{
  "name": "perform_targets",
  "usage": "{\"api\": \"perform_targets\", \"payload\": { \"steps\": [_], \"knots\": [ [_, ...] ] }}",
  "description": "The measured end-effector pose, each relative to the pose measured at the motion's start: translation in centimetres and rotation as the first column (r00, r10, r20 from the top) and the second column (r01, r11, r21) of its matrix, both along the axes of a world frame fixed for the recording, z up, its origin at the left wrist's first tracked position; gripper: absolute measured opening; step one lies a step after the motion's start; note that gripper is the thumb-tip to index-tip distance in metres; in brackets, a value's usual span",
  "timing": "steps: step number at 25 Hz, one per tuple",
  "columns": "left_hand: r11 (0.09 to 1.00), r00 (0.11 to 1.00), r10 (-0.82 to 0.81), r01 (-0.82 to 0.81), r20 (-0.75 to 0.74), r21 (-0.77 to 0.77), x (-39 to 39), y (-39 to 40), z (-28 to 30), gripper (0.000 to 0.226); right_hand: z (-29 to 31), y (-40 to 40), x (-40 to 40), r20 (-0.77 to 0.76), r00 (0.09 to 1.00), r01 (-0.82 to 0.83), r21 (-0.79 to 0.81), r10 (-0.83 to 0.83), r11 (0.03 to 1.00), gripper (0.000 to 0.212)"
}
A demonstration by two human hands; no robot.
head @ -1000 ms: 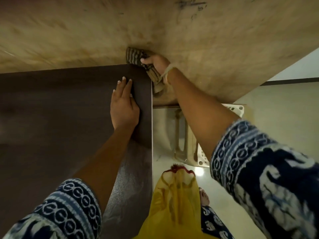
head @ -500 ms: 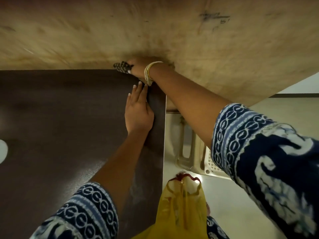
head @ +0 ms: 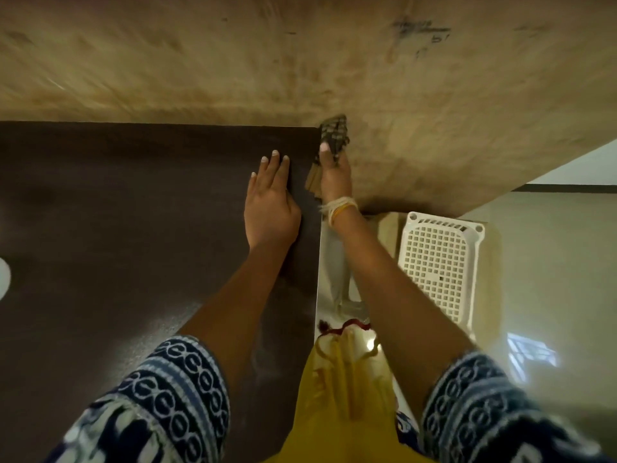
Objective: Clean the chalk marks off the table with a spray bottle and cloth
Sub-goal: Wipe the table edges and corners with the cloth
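Note:
The dark brown table [head: 133, 212] fills the left half of the head view, with a faint pale dusty sheen near its front. My left hand [head: 272, 198] lies flat on the table close to its right edge, fingers straight. My right hand [head: 334, 175] grips a dark checked cloth [head: 334, 135] just off the table's far right corner, against the wall. No spray bottle shows.
A stained beige wall [head: 300, 61] runs right behind the table. A white perforated plastic basket [head: 440, 262] stands on the pale floor [head: 551, 262] to the right of the table. A white object [head: 3, 277] shows at the table's left edge.
My right hand has swung the cloth from the table's back edge to just off its right corner. My left hand stays flat on the table.

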State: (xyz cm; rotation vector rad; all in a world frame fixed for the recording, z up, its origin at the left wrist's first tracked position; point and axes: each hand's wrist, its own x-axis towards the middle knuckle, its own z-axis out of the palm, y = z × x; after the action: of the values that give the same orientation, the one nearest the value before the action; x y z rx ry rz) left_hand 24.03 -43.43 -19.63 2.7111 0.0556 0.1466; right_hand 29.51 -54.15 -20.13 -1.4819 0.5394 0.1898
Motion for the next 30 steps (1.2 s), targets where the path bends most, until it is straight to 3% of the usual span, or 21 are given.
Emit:
{"api": "perform_targets", "payload": {
  "steps": [4, 6, 12, 14, 19, 21, 24, 30],
  "knots": [
    [1.0, 1.0, -0.009, 0.009, -0.007, 0.02, -0.1, 0.0, -0.2, 0.056, 0.3, 0.9, -10.6, -0.099, 0.995, 0.018, 0.118, -0.006, 0.993, 0.045],
    [0.999, 1.0, -0.024, 0.025, -0.018, 0.044, -0.2, 0.0, -0.3, 0.055, 0.0, 0.6, -12.9, -0.029, 0.999, -0.036, 0.108, 0.039, 0.994, 0.044],
    [0.998, 0.999, -0.044, 0.045, -0.018, 0.051, -0.1, 0.1, -0.3, 0.057, 0.0, -1.2, 1.7, 0.001, 0.985, -0.172, -0.147, 0.174, 0.974, 0.046],
    [0.997, 0.998, -0.061, 0.062, -0.013, 0.047, -0.2, 0.3, -0.3, 0.056, -0.2, -0.8, 2.8, 0.012, 0.982, -0.185, -0.182, 0.191, 0.966, 0.046],
    [0.965, 0.963, -0.256, 0.26, -0.079, 0.042, -2.1, 1.7, 0.1, 0.055, -0.1, 0.5, -11.2, -0.065, 0.991, -0.113, 0.012, 0.113, 0.994, 0.046],
    [0.942, 0.937, -0.329, 0.334, -0.12, 0.026, -4.3, 2.8, 0.7, 0.051, 0.4, 1.0, -18.9, -0.101, 0.989, -0.104, 0.013, 0.105, 0.994, 0.042],
    [0.948, 0.945, -0.3, 0.311, -0.134, 0.069, -10.9, 4.8, 1.5, 0.049, 0.6, 2.0, -27.1, -0.072, 0.986, -0.163, -0.161, 0.154, 0.973, 0.039],
    [0.976, 0.981, -0.151, 0.168, -0.124, 0.138, -26.1, 8.6, 1.6, 0.05, 2.5, 0.9, -19.2, -0.105, 0.973, -0.227, -0.285, 0.205, 0.931, 0.049]
  ]
}}
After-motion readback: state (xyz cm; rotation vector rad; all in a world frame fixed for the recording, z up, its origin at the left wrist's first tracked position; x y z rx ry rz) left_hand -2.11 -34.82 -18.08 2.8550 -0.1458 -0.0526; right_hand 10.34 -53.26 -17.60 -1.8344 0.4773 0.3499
